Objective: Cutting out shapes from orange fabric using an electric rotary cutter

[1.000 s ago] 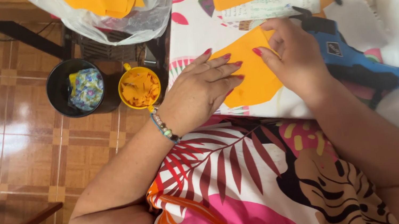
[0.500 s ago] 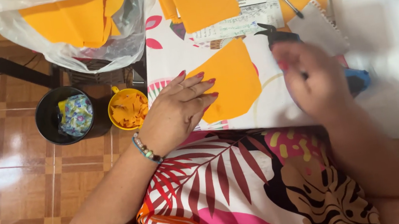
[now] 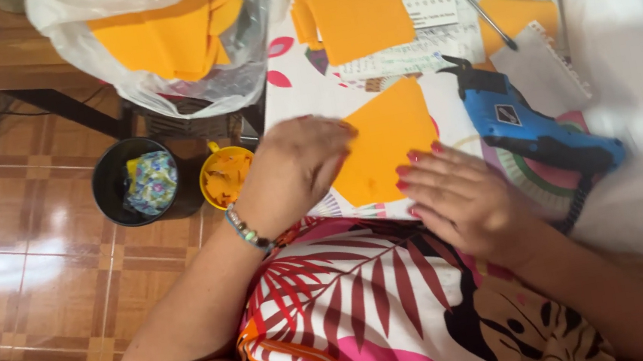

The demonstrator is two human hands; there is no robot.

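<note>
Since half a second ago my right hand point(image 3: 465, 204) left the blue glue gun point(image 3: 535, 132); both hands now lie open, gripping nothing, on the orange foam sheet point(image 3: 385, 144) at frame centre. My left hand point(image 3: 293, 168) presses its left edge. It looks light and floppy; I'd pinch an edge.

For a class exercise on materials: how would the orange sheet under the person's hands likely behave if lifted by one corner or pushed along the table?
The orange sheet looks thin and flat, so it would probably flop if lifted and feel light. Both the left hand and right hand press on it, hinting it may slide easily on the patterned table cover. It seems unlikely to roll.
</note>
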